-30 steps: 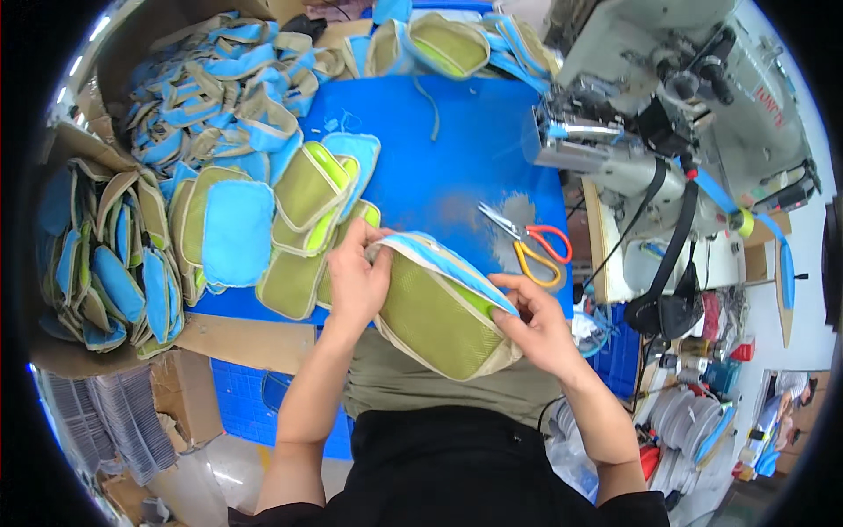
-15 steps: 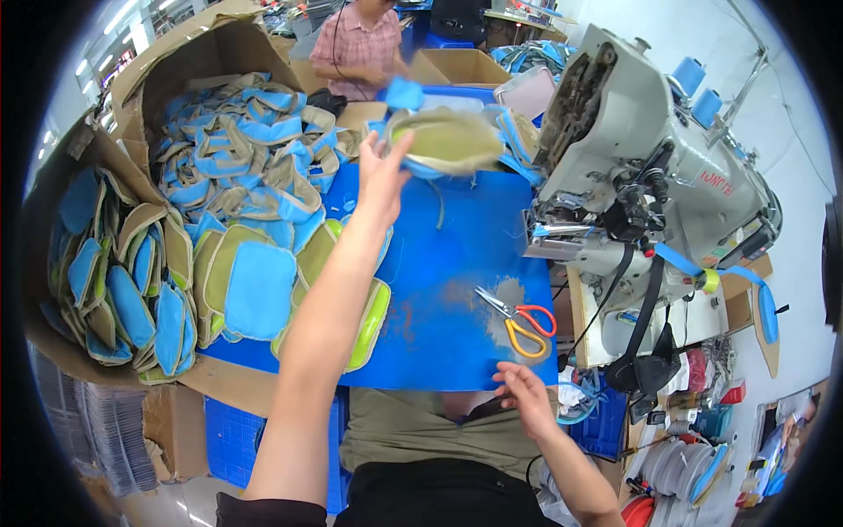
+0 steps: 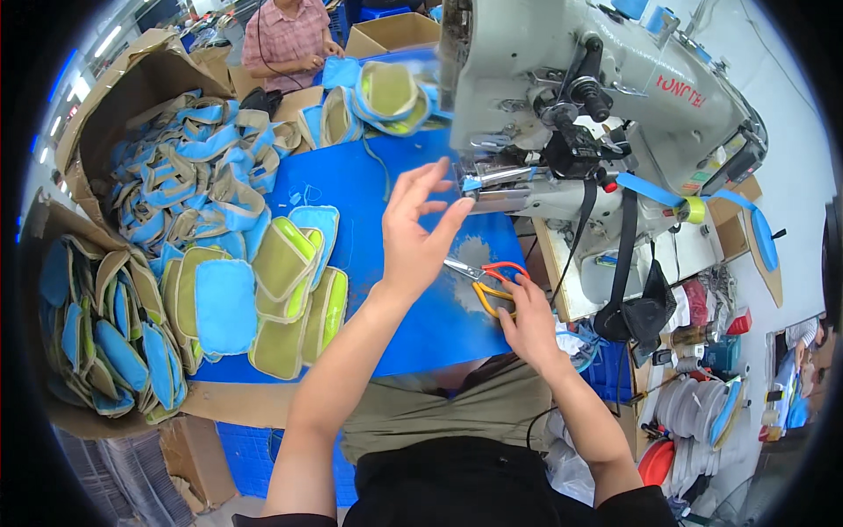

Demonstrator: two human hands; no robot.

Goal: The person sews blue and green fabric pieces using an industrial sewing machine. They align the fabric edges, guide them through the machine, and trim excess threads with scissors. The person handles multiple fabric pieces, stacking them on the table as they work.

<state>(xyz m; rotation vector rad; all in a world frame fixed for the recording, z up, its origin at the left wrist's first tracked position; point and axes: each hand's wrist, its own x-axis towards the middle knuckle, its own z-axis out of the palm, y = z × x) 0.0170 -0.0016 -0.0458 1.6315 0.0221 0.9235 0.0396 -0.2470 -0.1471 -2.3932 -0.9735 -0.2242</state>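
My left hand (image 3: pixel 418 235) is raised over the blue tabletop with fingers spread and nothing held, near the sewing machine's stitching end. My right hand (image 3: pixel 529 327) is closed at the handles of the scissors (image 3: pixel 486 285), which have one red and one yellow loop and point away to the left; the fingers cover part of the loops. On the far side of the table, an olive-and-blue fabric pouch (image 3: pixel 388 93) rests on several similar pieces. Flat olive, lime and blue pads (image 3: pixel 226 306) lie in overlapping piles to my left.
A large grey sewing machine (image 3: pixel 659 92) stands at the right, with blue tape (image 3: pixel 648 189) running by it. Cardboard boxes at the left hold blue-and-beige strips (image 3: pixel 180 180) and more pads (image 3: pixel 123 329). A person in a pink checked shirt (image 3: pixel 288 42) works beyond the table.
My left hand has let go of the pouch at the far side and drawn back toward me. My right hand has reached up onto the scissors' handles. The view has shifted toward the right.
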